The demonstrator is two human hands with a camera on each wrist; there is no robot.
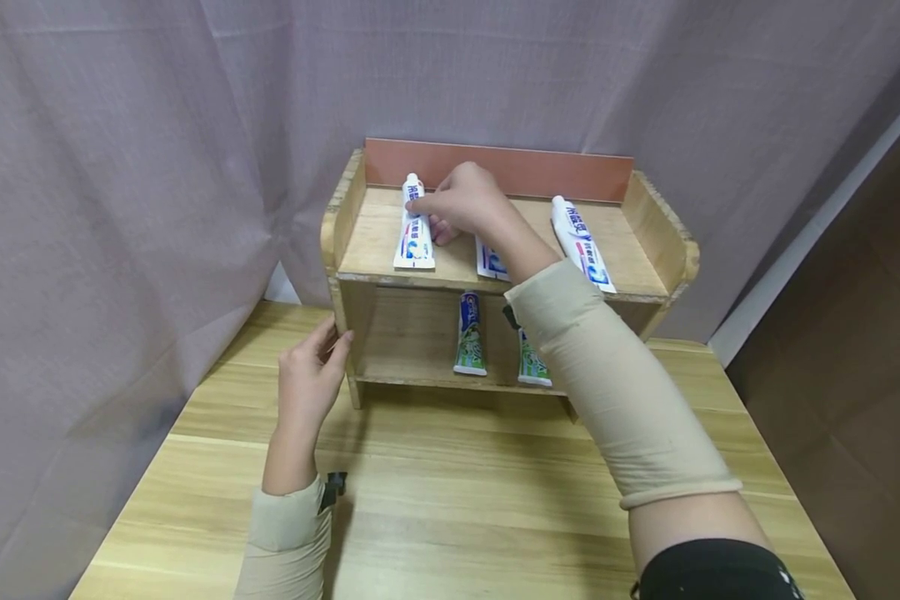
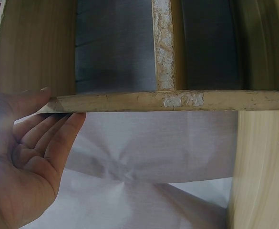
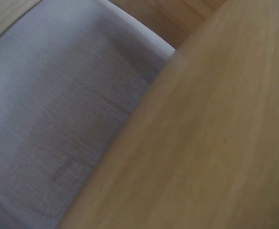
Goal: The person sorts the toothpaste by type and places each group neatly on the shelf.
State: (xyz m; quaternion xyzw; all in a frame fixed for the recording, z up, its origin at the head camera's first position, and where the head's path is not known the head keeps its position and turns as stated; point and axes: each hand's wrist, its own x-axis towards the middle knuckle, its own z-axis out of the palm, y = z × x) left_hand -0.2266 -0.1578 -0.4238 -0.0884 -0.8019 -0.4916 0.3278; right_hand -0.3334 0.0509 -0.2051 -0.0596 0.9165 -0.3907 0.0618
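Observation:
A small two-tier wooden shelf (image 1: 375,242) stands on the table. On its upper tier, my right hand (image 1: 471,200) pinches a white toothpaste tube (image 1: 417,243) near the left end, thumb across its front. Another white toothpaste tube (image 1: 490,262) lies partly hidden beneath that forearm, and a third white tube (image 1: 581,242) leans farther right. My left hand (image 1: 309,375) grips the front edge of the shelf's left side panel (image 2: 125,101), thumb on one face and fingers on the other. The right hand does not show in the right wrist view.
The lower tier bears a green-and-blue toothpaste tube (image 1: 470,337) and a similar tube (image 1: 532,364), partly covered by the right sleeve. A reddish-brown back board (image 1: 502,167) closes the upper tier. Grey cloth (image 1: 157,167) hangs behind the wooden table (image 1: 435,500).

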